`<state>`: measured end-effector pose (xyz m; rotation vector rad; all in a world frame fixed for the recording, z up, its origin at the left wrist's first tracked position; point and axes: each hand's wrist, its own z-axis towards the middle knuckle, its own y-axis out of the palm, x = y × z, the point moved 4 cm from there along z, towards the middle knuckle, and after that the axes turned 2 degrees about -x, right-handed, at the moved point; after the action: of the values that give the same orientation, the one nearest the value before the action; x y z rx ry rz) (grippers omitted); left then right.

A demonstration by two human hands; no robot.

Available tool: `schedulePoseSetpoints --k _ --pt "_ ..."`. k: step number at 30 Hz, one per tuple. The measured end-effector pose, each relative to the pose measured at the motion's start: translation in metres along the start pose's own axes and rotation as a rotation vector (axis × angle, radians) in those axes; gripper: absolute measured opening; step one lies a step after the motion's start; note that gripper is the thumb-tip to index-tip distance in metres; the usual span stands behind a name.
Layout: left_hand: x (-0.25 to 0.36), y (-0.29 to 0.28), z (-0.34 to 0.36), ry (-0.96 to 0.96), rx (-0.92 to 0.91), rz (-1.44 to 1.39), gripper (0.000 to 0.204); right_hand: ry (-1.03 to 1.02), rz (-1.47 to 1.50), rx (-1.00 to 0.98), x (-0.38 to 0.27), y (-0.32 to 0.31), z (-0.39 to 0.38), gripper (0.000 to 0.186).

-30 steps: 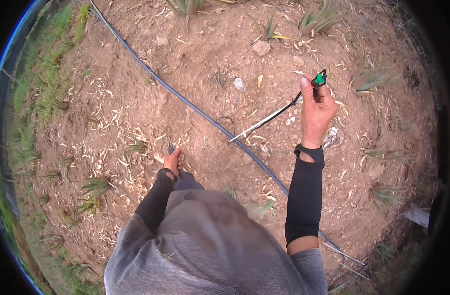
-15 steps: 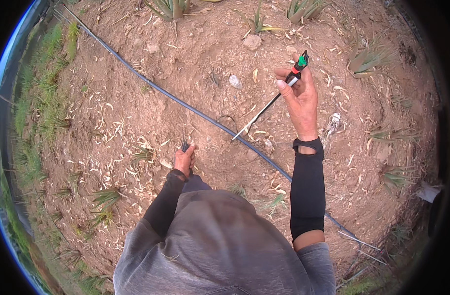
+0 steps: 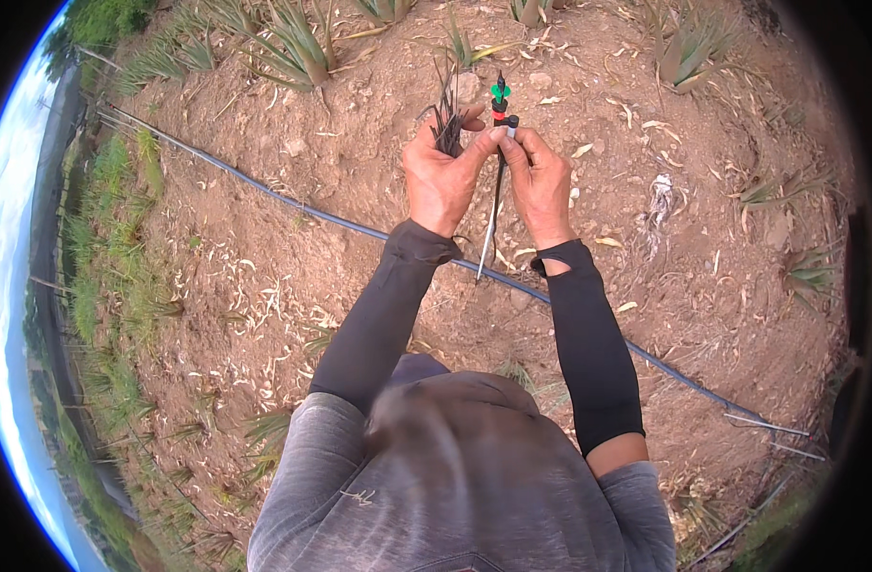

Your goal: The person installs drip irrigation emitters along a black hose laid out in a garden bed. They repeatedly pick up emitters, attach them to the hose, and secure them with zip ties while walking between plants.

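In front of me stands a micro-sprinkler [image 3: 500, 92] with a green top, a red band and black fittings. My right hand [image 3: 543, 189] pinches it just below the head. Under the fingers its thin stake [image 3: 488, 240], with a black tube alongside, runs down to the blue-grey hose. My left hand [image 3: 436, 186] is closed around a bundle of thin black strips [image 3: 447, 129], which look like cable ties. Its thumb meets the right fingertips at the sprinkler. Whether the left thumb presses on the fitting itself, I cannot tell.
The long blue-grey hose [image 3: 336, 219] crosses the dry soil diagonally. Spiky aloe-like plants [image 3: 297, 48] grow at the far side, with more [image 3: 688, 52] toward the right. Stones, including one [image 3: 466, 88] beyond my hands, and dry leaves lie about. Grass [image 3: 116, 248] covers the left.
My left hand has come up from low beside my body, bringing the black strips next to the sprinkler. My right hand has shifted left with the sprinkler, which is now more upright.
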<state>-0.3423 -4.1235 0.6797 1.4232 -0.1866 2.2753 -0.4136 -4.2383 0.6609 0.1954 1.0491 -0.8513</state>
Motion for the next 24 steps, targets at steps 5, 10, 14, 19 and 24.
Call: schedulePoseSetpoints --k 5,10,14,19,24 --pt "-0.001 0.018 0.012 0.072 0.048 0.121 0.024 -0.033 -0.099 0.03 -0.004 -0.003 0.002 0.011" --pt "0.01 0.027 0.019 0.118 0.079 0.334 0.017 -0.036 -0.156 0.013 0.001 -0.008 0.004 0.01" --pt "0.006 0.027 0.024 0.196 0.044 0.346 0.014 -0.09 -0.167 0.003 0.003 -0.01 0.01 0.009" --pt "0.009 0.027 0.03 0.301 -0.032 0.438 0.011 -0.111 -0.124 -0.052 0.0 -0.015 0.012 0.009" --pt "0.012 0.03 0.034 0.273 -0.11 0.403 0.011 -0.142 -0.034 -0.069 0.011 -0.015 0.016 0.009"
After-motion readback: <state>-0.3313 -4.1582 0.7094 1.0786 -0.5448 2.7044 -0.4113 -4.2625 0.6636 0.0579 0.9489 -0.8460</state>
